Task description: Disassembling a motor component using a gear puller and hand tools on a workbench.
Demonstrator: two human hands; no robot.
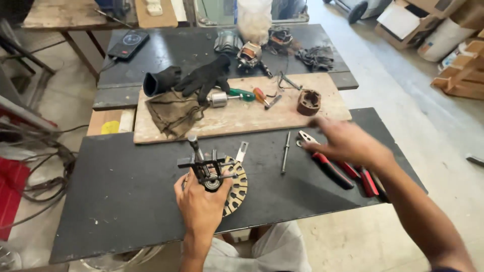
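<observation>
Left hand (201,204) clamped on bearing puller (205,163) over rotor disc (237,189), near the table's (116,201) front edge; right hand (348,143), fingers spread, blurred above red-handled pliers (327,166).

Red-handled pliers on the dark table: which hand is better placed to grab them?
Right hand: it hovers directly over the red-handled pliers. Left hand is occupied gripping the black bearing puller.
</observation>
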